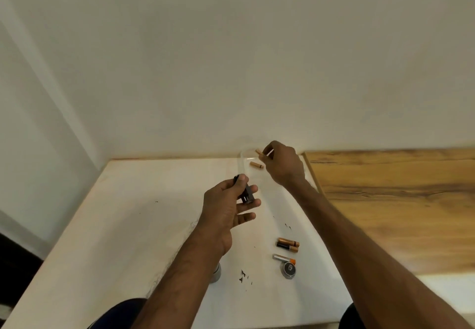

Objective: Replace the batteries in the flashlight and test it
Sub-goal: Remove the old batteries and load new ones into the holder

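Three batteries (287, 247) lie behind the cap (289, 270) on the table (128, 225).

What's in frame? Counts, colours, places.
wall: 1, off-white, behind table
table: 1, white, dark marks, foreground
wooden surface: 1, brown, right of table
clear tray: 1, transparent, far table edge by wall
lying battery: 1, gold, in the tray
pinched battery: 1, gold, over the tray
black-and-gold batteries: 2, side by side, table near right
silver battery: 1, silver, orange end, nearer than those two
end cap: 1, grey, round, beside silver battery
flashlight body: 1, silver, mostly hidden under left forearm
battery holder: 1, black, in left hand
left hand: 1, grips the battery holder
right hand: 1, holds the pinched battery by fingertips
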